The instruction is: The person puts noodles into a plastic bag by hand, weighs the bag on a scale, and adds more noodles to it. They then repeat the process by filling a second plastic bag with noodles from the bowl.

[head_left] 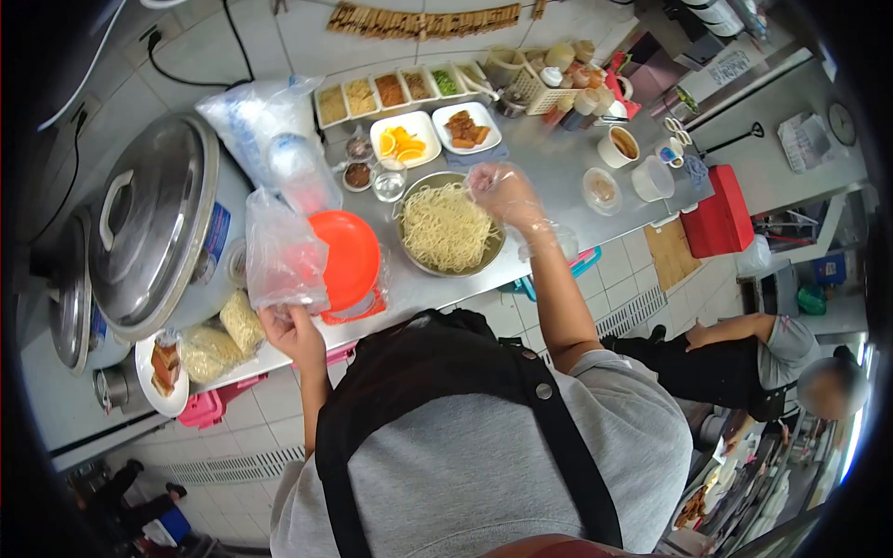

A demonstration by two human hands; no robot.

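Note:
A metal bowl of pale noodles (448, 228) sits near the counter's front edge. My right hand (507, 197), in a clear plastic glove, is at the bowl's upper right rim with its fingers bent together; what they hold, if anything, is hidden. My left hand (294, 332) pinches the lower edge of a clear plastic bag (284, 256), which stands over the left side of a red-orange plate (346, 260). Bags of noodles (209, 352) lie left of that hand. A small glass (389, 183) stands between the plate and the bowl.
Large lidded pots (153, 223) stand at the left. Behind the bowl are a seasoning tray (389, 91), a dish of orange slices (406, 139), a dish of brown food (465, 128) and a bottle basket (549, 91). Another person (744, 363) stands at the right.

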